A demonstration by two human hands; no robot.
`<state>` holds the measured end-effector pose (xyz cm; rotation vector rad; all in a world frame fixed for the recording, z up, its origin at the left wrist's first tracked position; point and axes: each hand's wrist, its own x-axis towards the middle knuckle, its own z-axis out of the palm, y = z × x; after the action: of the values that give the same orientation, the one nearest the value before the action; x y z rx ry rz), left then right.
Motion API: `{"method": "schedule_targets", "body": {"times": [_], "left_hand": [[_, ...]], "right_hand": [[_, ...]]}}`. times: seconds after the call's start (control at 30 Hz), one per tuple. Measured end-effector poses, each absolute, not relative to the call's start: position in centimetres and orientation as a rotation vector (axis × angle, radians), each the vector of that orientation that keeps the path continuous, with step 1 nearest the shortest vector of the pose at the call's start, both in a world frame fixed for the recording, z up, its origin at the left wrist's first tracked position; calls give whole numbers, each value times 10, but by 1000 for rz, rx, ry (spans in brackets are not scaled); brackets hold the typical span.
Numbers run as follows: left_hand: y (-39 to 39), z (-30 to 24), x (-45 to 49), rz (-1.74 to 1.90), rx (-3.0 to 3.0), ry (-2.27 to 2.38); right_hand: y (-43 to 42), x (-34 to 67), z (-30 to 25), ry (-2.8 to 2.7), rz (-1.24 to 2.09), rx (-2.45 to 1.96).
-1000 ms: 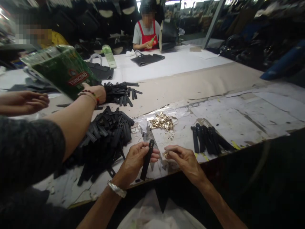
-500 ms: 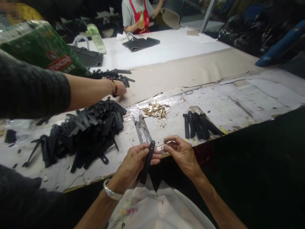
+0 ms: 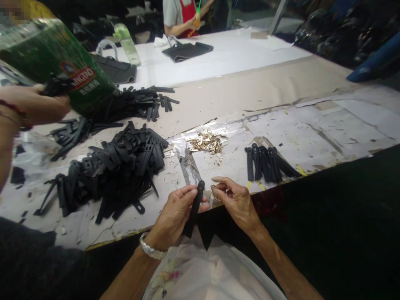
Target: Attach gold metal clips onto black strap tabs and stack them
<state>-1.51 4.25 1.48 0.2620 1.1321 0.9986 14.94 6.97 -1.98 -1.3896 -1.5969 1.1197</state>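
Note:
My left hand [image 3: 175,210] grips a black strap tab [image 3: 196,208] with a hole near its rounded upper end. Close beside it, my right hand [image 3: 236,200] pinches a small gold metal fitting [image 3: 214,190], partly hidden by the fingers. The two hands are apart, just over the table's front edge. Beyond them a pile of gold metal fittings [image 3: 206,141] lies on clear plastic. Left of my hands is a large heap of black strap tabs [image 3: 125,162]. On the right, several black strap tabs [image 3: 264,163] lie side by side near the edge.
A co-worker's hand [image 3: 46,102] holds black pieces at the left, before a green carton [image 3: 62,62]. More black strips [image 3: 140,102] lie beside it. A green bottle [image 3: 127,43] and dark bag pieces [image 3: 187,51] are farther back. Another person [image 3: 184,18] is across the table [image 3: 281,79].
The co-worker's hand has moved left from the strips to the carton, now with black pieces in it. My right hand has turned the gold fitting, which shows less now.

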Motion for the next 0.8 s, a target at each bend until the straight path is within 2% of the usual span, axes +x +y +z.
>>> {"method": "schedule_targets", "body": {"times": [0.3, 0.8], "left_hand": [[46, 12, -18, 987, 73, 1065], [45, 4, -21, 1043, 67, 1033]], "right_hand": [[73, 141, -29, -1214, 1466, -1324], [79, 138, -37, -1121, 1502, -1286]]}}
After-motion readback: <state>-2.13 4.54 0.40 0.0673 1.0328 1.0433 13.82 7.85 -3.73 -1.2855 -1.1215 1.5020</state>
